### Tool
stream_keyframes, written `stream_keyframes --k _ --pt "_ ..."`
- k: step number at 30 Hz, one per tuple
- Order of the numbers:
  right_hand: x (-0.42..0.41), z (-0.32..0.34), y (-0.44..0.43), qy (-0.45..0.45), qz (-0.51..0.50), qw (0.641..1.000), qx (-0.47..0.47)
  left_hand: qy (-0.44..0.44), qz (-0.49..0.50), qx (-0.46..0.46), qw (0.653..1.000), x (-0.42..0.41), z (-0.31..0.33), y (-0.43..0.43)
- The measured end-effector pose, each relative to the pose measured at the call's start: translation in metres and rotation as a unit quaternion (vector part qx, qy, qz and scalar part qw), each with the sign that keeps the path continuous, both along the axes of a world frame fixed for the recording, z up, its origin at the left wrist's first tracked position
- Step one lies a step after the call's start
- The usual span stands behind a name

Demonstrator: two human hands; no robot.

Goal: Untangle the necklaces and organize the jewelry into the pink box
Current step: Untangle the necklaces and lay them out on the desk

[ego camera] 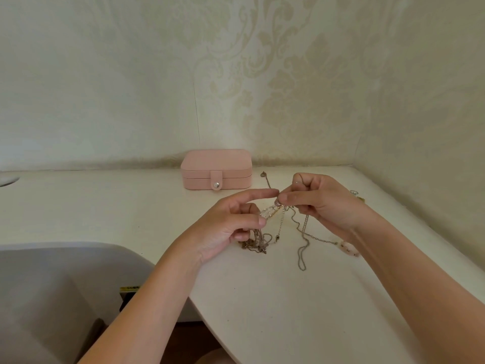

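Head view, left to right. At the lower left lies a grey rounded surface (pixel 52 298), its kind unclear. The pale bench (pixel 105 206) runs across the frame to a wall with ornamental wallpaper (pixel 288 74).

The pink box (pixel 216 169) stands at the back of the bench against the wall. Its lid is down and its snap tab (pixel 216 181) is fastened. It stands well apart from both hands.

The left hand (pixel 231 224) is raised above the bench. Its grip is clenched on the tangled necklaces (pixel 278 222): thumb and curled fingers hold a clear beaded strand (pixel 265 214), while the forefinger points straight toward the other hand.

Behind the hands a loose chain with a small pendant (pixel 265 177) lies on the bench, just right of the box.

The right hand (pixel 322 200) pinches the top of the same tangle between thumb and forefinger, its other fingers curled. From this grip thin metal chains (pixel 303 248) hang down to the bench, and a pale pink piece (pixel 347 248) rests there beneath the wrist.

Further small jewelry (pixel 358 195) lies beyond the right wrist, too small to identify.
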State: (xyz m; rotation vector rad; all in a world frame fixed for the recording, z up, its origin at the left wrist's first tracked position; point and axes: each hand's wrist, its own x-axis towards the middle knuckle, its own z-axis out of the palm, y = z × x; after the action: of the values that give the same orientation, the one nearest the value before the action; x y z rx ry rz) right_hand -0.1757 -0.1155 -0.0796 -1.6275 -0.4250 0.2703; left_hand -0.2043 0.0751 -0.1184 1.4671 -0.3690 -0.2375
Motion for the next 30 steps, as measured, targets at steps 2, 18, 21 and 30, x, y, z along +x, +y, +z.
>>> stream_keyframes --k 2,18,21,30 --pt "0.0 0.0 0.0 -0.002 -0.001 1.0 0.006 0.014 0.026 0.01 0.999 -0.001 0.0 -0.001" --pt "0.003 -0.004 -0.001 0.052 0.064 0.995 0.061 -0.044 0.123 0.014 0.991 -0.005 0.004 -0.005" --pt "0.005 -0.003 -0.003 0.049 0.042 0.996 0.059 -0.028 0.14 0.003 0.99 -0.006 0.007 -0.005" --pt "0.001 0.003 -0.004 0.045 0.021 0.99 0.129 0.006 0.151 -0.02 0.988 -0.014 0.014 -0.009"
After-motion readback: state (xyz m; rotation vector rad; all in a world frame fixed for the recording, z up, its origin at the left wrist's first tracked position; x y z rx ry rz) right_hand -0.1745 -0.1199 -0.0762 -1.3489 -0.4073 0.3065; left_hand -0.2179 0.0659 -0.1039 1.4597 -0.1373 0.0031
